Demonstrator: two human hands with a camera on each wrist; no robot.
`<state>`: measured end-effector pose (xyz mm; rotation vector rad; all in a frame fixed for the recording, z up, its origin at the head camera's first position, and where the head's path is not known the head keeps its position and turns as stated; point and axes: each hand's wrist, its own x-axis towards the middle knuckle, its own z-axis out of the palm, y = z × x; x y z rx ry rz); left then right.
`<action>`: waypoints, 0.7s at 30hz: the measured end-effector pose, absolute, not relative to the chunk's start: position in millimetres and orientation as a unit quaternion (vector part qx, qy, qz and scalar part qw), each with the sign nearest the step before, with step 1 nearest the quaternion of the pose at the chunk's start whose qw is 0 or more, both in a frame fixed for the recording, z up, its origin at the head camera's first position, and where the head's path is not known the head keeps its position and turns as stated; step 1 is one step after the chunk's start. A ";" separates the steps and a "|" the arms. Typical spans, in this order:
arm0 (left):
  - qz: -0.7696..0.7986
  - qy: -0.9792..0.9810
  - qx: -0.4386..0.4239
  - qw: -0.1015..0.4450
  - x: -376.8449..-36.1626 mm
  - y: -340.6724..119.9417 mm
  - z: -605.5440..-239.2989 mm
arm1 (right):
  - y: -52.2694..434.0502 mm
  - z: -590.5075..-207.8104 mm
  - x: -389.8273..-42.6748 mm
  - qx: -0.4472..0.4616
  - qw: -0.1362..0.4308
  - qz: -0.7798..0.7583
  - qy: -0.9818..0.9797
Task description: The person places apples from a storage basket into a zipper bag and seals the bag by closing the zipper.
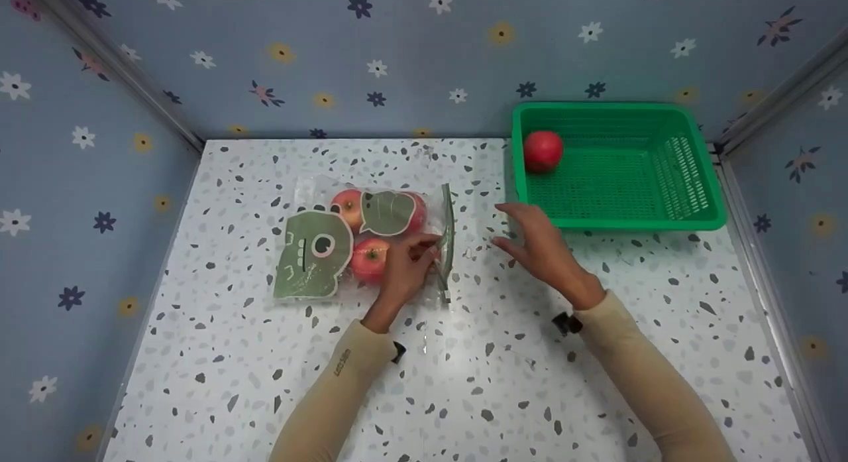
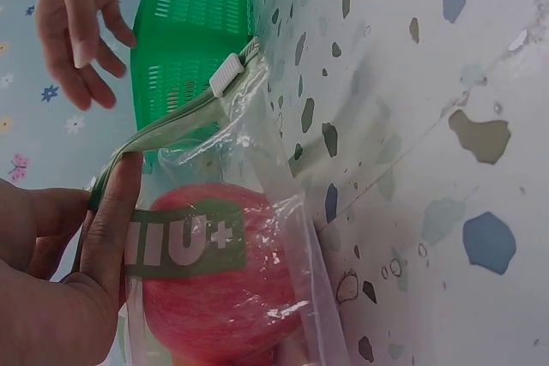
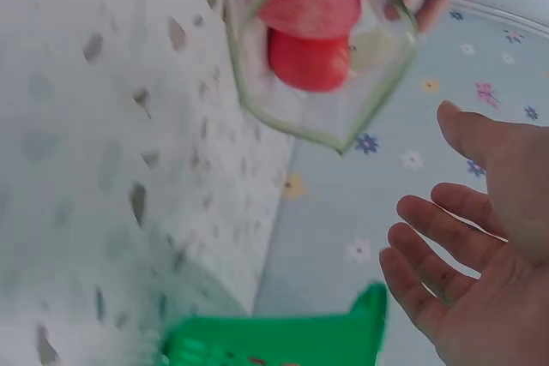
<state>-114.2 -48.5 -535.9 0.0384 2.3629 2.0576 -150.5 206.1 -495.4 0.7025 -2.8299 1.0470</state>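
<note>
A clear zip bag with green cartoon prints lies on the speckled table, several red apples inside it. My left hand pinches the upper layer at the bag's mouth, lifting that edge. In the left wrist view the white slider sits near one end of the green zip strip. The right wrist view shows the mouth gaping, with apples behind it. My right hand hovers between bag and basket, fingers apart, holding nothing. One red apple sits in the left end of the green basket.
The basket stands at the back right, close to the rear wall, which is covered in a flower pattern. Similar side panels enclose the white speckled table. Bare tabletop shows in front of the bag and basket.
</note>
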 end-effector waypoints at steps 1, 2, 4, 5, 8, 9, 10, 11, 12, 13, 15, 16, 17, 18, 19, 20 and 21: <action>0.657 0.754 0.012 0.005 -114.4 -48.8 -536.0 | 210.2 -490.4 -152.3 0.224 0.026 0.338 -0.914; 0.656 0.755 0.012 0.004 -114.6 -49.0 -536.0 | 214.3 -485.7 -154.3 0.222 0.032 0.337 -0.915; 0.654 0.756 0.014 0.004 -114.4 -49.3 -535.6 | 222.7 -478.0 -158.9 0.213 0.043 0.330 -0.919; 0.653 0.757 0.014 0.005 -114.3 -49.4 -535.3 | 226.8 -474.4 -161.3 0.208 0.047 0.328 -0.920; 0.653 0.758 0.010 0.009 -114.0 -49.3 -535.0 | 239.6 -466.4 -168.5 0.192 0.058 0.322 -0.925; 0.653 0.757 0.007 0.011 -113.8 -49.2 -535.0 | 243.6 -464.3 -171.0 0.187 0.060 0.321 -0.927; 0.652 0.758 0.005 0.013 -113.8 -49.4 -535.0 | 247.1 -462.2 -173.6 0.183 0.060 0.319 -0.928; 0.652 0.758 0.002 0.016 -113.8 -49.5 -534.8 | 250.3 -460.6 -176.5 0.180 0.062 0.317 -0.929; 0.650 0.760 0.001 0.018 -113.8 -49.6 -534.7 | 253.3 -459.3 -179.5 0.176 0.062 0.313 -0.931; 0.649 0.761 0.000 0.019 -113.6 -49.8 -534.6 | 256.0 -457.8 -182.3 0.172 0.061 0.309 -0.933; 0.648 0.762 -0.002 0.020 -113.5 -50.0 -534.1 | 260.7 -455.1 -188.4 0.166 0.059 0.302 -0.937; 0.648 0.762 -0.002 0.019 -113.5 -50.1 -533.9 | 262.7 -453.7 -191.4 0.164 0.058 0.297 -0.939; 0.647 0.762 -0.001 0.018 -113.6 -50.2 -533.8 | 264.6 -452.1 -194.2 0.163 0.058 0.291 -0.941; 0.646 0.763 0.000 0.017 -113.7 -50.3 -533.8 | 266.4 -450.5 -197.0 0.161 0.057 0.286 -0.943; 0.646 0.763 0.002 0.016 -113.8 -50.5 -533.8 | 268.1 -448.7 -199.6 0.160 0.056 0.282 -0.944; 0.646 0.763 0.004 0.014 -113.9 -50.6 -533.9 | 269.8 -447.2 -202.3 0.158 0.055 0.277 -0.946; 0.645 0.764 0.005 0.013 -114.2 -50.6 -533.9 | 271.4 -445.6 -205.0 0.158 0.055 0.272 -0.948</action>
